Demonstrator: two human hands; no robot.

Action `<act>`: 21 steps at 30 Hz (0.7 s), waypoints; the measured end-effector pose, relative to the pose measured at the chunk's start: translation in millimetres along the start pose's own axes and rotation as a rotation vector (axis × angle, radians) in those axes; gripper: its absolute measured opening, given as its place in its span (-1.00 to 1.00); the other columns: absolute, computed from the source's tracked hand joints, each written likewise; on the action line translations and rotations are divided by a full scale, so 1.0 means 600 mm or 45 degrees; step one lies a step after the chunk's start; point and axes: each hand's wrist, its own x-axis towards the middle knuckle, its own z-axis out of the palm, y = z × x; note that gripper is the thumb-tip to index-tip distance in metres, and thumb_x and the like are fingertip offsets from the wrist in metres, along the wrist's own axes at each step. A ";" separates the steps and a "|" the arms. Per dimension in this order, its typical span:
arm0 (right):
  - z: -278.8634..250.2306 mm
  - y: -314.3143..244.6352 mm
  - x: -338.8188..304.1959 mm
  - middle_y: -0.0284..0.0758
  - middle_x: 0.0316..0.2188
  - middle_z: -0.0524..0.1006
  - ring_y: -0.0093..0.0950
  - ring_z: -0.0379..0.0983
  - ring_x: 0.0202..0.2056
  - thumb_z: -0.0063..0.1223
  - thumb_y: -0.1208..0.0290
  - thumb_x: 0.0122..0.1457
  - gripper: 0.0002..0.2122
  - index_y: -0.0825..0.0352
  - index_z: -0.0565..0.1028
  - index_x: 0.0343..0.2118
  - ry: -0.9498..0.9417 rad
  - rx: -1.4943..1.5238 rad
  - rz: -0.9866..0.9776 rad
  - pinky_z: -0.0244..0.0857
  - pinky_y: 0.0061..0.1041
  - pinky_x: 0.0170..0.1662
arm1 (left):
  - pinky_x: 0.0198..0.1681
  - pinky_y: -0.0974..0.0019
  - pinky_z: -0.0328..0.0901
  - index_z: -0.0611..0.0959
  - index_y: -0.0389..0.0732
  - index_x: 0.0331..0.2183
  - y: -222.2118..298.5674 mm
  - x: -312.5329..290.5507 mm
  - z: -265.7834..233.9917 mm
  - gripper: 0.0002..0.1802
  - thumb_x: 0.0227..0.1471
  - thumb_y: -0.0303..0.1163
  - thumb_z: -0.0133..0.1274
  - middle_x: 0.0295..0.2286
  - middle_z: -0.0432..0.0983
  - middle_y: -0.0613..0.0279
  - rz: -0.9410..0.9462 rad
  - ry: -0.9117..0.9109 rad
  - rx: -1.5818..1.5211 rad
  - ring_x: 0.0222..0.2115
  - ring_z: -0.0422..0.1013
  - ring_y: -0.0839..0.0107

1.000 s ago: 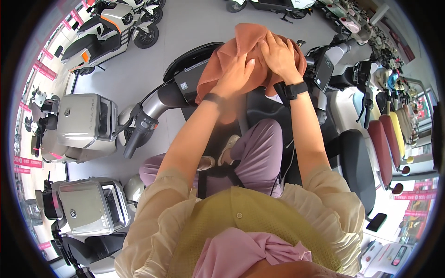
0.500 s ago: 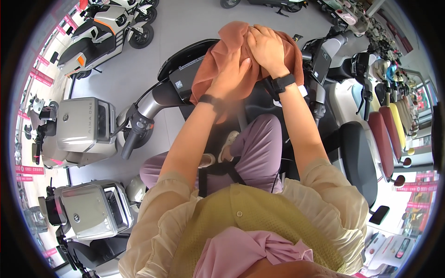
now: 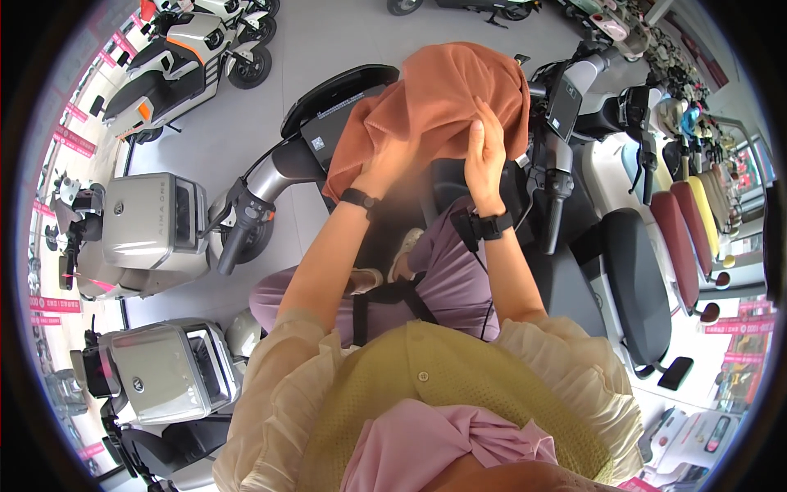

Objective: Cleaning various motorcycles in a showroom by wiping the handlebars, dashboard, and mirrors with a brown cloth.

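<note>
A brown-orange cloth (image 3: pixel 459 90) lies bunched and folded over the front of a dark scooter, covering the middle of its handlebar. My left hand (image 3: pixel 395 161) grips the cloth at its near side, with the fingertips hidden under a fold. Against the cloth's near right part rests my right hand (image 3: pixel 485 154), its fingers stretched out and the thumb beside them. Left of the cloth shows the scooter's black front panel (image 3: pixel 348 123) with a small printed label. The left handlebar grip (image 3: pixel 238 236) sticks out toward me. Each of my wrists has a black band.
Grey scooters (image 3: pixel 152 217) stand close on my left, and a white and orange one (image 3: pixel 176 70) is further off. At my right are another scooter's grip (image 3: pixel 559 205), a dark seat (image 3: pixel 635 279) and a row of coloured seats (image 3: pixel 684 234). Grey floor tiles (image 3: pixel 336 41) show ahead.
My right hand has slid back toward me, off the cloth's top onto its near side. The left hand has moved slightly nearer and its fingers are now covered. The cloth's folds have shifted.
</note>
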 end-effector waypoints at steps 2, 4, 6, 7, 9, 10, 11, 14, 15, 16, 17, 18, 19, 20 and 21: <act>-0.003 0.002 -0.021 -0.21 -0.04 0.39 -0.38 0.26 0.02 -0.18 0.34 0.31 -0.71 0.44 0.46 -0.10 0.161 -0.147 0.066 0.10 -0.49 0.11 | 0.21 0.04 -0.04 0.15 -0.24 0.17 0.003 0.003 -0.012 -0.37 0.12 -0.32 -0.08 0.17 0.02 -0.06 0.101 0.017 -0.583 0.21 -0.06 0.01; -0.009 0.020 -0.029 -0.21 -0.07 0.40 -0.41 0.25 0.00 -0.16 0.31 0.30 -0.71 0.43 0.47 -0.11 0.193 -0.119 0.158 0.11 -0.50 0.08 | 0.21 0.04 -0.03 0.15 -0.24 0.17 0.000 0.012 0.001 -0.38 0.12 -0.32 -0.08 0.17 0.03 -0.06 0.178 0.071 -0.555 0.21 -0.05 0.01; -0.015 0.049 -0.033 -0.31 -0.05 0.41 -0.51 0.26 -0.01 -0.14 0.29 0.29 -0.72 0.39 0.46 -0.10 0.143 0.300 0.380 0.13 -0.51 0.06 | 0.21 0.04 -0.03 0.16 -0.24 0.17 -0.001 0.023 0.014 -0.38 0.12 -0.32 -0.08 0.17 0.03 -0.06 0.223 0.080 -0.487 0.21 -0.05 0.01; -0.021 0.033 -0.026 -0.32 -0.04 0.40 -0.52 0.27 -0.02 -0.15 0.27 0.29 -0.71 0.36 0.44 -0.08 0.139 0.741 0.604 0.14 -0.50 0.04 | 0.21 0.04 -0.03 0.16 -0.24 0.17 -0.005 0.028 0.022 -0.38 0.12 -0.32 -0.08 0.17 0.03 -0.06 0.232 0.074 -0.476 0.21 -0.05 0.01; -0.027 0.007 -0.002 -0.34 -0.02 0.40 -0.50 0.33 -0.06 -0.17 0.20 0.28 -0.67 0.31 0.37 -0.01 0.200 1.416 1.073 0.19 -0.43 0.01 | 0.20 0.04 -0.03 0.16 -0.24 0.17 -0.010 0.044 0.030 -0.38 0.12 -0.31 -0.08 0.17 0.04 -0.07 0.250 0.060 -0.471 0.21 -0.05 0.01; -0.033 0.015 0.011 -0.33 0.03 0.37 -0.46 0.33 -0.03 -0.16 0.17 0.27 -0.64 0.31 0.36 -0.01 0.251 1.509 1.180 0.17 -0.37 0.06 | 0.20 0.04 -0.02 0.16 -0.24 0.17 -0.007 0.052 0.033 -0.38 0.12 -0.31 -0.08 0.17 0.04 -0.07 0.257 0.043 -0.488 0.21 -0.04 0.01; -0.039 0.021 0.023 -0.33 0.03 0.38 -0.44 0.33 0.00 -0.16 0.17 0.28 -0.65 0.30 0.37 -0.01 0.127 1.586 1.181 0.18 -0.36 0.06 | 0.20 0.04 -0.02 0.17 -0.25 0.17 -0.004 0.061 0.037 -0.38 0.12 -0.31 -0.08 0.16 0.04 -0.07 0.258 0.029 -0.505 0.21 -0.04 0.01; -0.038 0.020 0.050 -0.32 0.02 0.40 -0.43 0.35 0.01 -0.15 0.20 0.27 -0.67 0.29 0.38 -0.01 -0.009 1.474 1.221 0.23 -0.37 0.04 | 0.20 0.04 -0.02 0.17 -0.25 0.16 -0.006 0.078 0.042 -0.39 0.12 -0.31 -0.08 0.16 0.05 -0.07 0.251 0.011 -0.541 0.20 -0.04 0.01; -0.034 0.020 0.056 -0.31 0.01 0.43 -0.43 0.37 0.00 -0.12 0.23 0.27 -0.69 0.29 0.38 -0.02 -0.022 1.289 1.258 0.27 -0.39 0.02 | 0.20 0.04 -0.02 0.17 -0.25 0.16 -0.007 0.075 0.043 -0.39 0.12 -0.31 -0.08 0.16 0.05 -0.07 0.247 0.020 -0.537 0.20 -0.04 0.01; -0.035 0.028 0.060 -0.31 0.01 0.43 -0.43 0.37 0.00 -0.12 0.23 0.27 -0.69 0.29 0.38 -0.02 -0.015 1.287 1.255 0.27 -0.39 0.02 | 0.20 0.04 -0.02 0.17 -0.25 0.16 -0.005 0.074 0.044 -0.39 0.12 -0.31 -0.08 0.16 0.06 -0.07 0.246 0.026 -0.533 0.20 -0.04 0.01; -0.036 0.041 0.060 -0.33 -0.11 0.48 -0.47 0.42 -0.11 -0.10 0.27 0.26 -0.71 0.30 0.39 -0.04 -0.158 1.183 1.170 0.31 -0.46 -0.06 | 0.20 0.04 -0.01 0.18 -0.25 0.16 -0.003 0.073 0.046 -0.39 0.12 -0.31 -0.08 0.16 0.06 -0.07 0.243 0.036 -0.527 0.20 -0.03 0.01; -0.037 0.060 0.059 -0.36 -0.23 0.53 -0.52 0.47 -0.21 -0.07 0.31 0.25 -0.74 0.31 0.41 -0.07 -0.298 1.075 1.083 0.35 -0.53 -0.13 | 0.20 0.04 -0.01 0.18 -0.25 0.16 -0.002 0.071 0.047 -0.39 0.12 -0.31 -0.08 0.16 0.06 -0.07 0.238 0.043 -0.513 0.20 -0.03 0.01; -0.036 0.061 0.061 -0.44 -0.46 0.49 -0.62 0.43 -0.42 -0.03 0.37 0.23 -0.81 0.32 0.43 -0.15 -0.443 1.131 0.983 0.33 -0.65 -0.27 | 0.20 0.04 -0.01 0.18 -0.25 0.16 -0.002 0.064 0.046 -0.39 0.12 -0.31 -0.08 0.16 0.06 -0.07 0.227 0.049 -0.494 0.20 -0.03 0.01; -0.034 0.062 0.058 -0.44 -0.46 0.49 -0.62 0.43 -0.42 -0.03 0.37 0.23 -0.81 0.32 0.43 -0.15 -0.444 1.132 0.986 0.33 -0.65 -0.27 | 0.20 0.04 -0.01 0.18 -0.25 0.16 -0.005 0.055 0.042 -0.39 0.12 -0.31 -0.08 0.16 0.06 -0.07 0.211 0.056 -0.474 0.20 -0.03 0.01; -0.029 0.061 0.052 -0.46 -0.52 0.45 -0.64 0.38 -0.48 -0.04 0.38 0.23 -0.84 0.31 0.43 -0.19 -0.497 1.012 0.901 0.29 -0.67 -0.33 | 0.20 0.04 -0.01 0.18 -0.25 0.16 -0.007 0.049 0.039 -0.39 0.12 -0.30 -0.08 0.16 0.07 -0.07 0.203 0.058 -0.452 0.20 -0.03 0.01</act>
